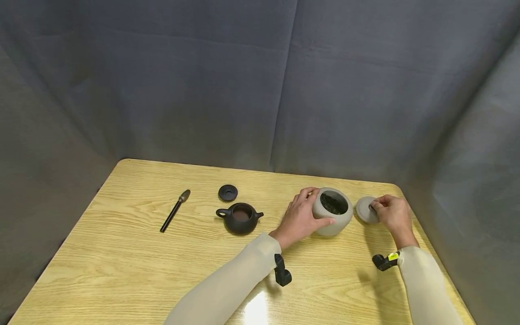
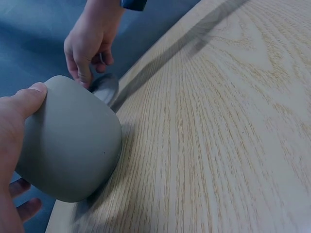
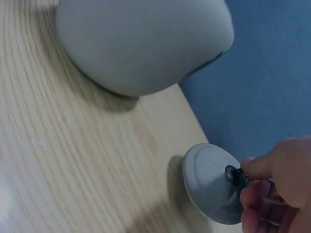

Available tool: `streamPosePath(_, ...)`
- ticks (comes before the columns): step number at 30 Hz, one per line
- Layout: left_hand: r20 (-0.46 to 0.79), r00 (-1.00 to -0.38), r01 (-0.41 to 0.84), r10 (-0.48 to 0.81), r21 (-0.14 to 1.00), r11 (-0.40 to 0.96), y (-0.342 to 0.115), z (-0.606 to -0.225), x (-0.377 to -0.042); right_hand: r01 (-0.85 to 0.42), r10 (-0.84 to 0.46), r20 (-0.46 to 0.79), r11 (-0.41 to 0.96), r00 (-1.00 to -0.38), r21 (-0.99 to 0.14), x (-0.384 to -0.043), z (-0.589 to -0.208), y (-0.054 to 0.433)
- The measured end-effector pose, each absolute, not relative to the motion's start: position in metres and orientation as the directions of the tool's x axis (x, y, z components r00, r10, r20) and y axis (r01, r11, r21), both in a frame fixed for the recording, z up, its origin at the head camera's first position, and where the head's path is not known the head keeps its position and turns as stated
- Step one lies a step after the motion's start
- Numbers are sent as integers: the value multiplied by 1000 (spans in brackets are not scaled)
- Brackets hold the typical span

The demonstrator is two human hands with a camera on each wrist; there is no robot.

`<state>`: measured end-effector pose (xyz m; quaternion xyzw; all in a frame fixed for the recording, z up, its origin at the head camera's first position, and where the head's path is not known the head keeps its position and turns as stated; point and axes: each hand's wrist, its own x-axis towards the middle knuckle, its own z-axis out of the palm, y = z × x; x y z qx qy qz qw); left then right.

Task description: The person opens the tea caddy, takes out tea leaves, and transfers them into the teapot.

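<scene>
A round grey jar (image 1: 331, 225) with dark dried leaves (image 1: 334, 204) inside is tilted slightly, its wide mouth uncovered. My left hand (image 1: 298, 219) grips its left side, with the thumb across the front; the left wrist view shows the thumb on the jar's wall (image 2: 73, 141). To the right of the jar, my right hand (image 1: 394, 214) pinches the small dark knob (image 3: 234, 174) of a grey round lid (image 1: 365, 211). In the right wrist view the lid (image 3: 209, 182) is tilted, close to the table top; whether it touches the wood I cannot tell.
Left of the jar stands a dark teapot (image 1: 240, 226) without its cover, spout to the right. Behind it lies a small dark round lid (image 1: 228, 193). Farther left is a black-handled spoon (image 1: 175, 211). Grey curtains (image 1: 203, 90) surround the wooden table (image 1: 122, 271).
</scene>
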<state>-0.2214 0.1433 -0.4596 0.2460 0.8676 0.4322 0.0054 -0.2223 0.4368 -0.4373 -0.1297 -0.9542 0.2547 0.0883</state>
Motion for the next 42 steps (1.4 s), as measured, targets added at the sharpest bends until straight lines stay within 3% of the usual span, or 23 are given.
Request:
streamPosePath(13, 191, -885, 413, 425, 745, 524, 143, -459, -221, 272, 344, 35, 798, -938, -538, -225, -464, 441)
streamPosePath(27, 185, -889, 403, 419, 750, 525, 144, -457, -220, 259, 333, 39, 797, -942, -545, -215, -450, 442)
streamPosePath(42, 224, -906, 370, 359, 832, 414, 135, -465, -216, 155, 312, 147, 762, -939, -629, -173, -424, 406)
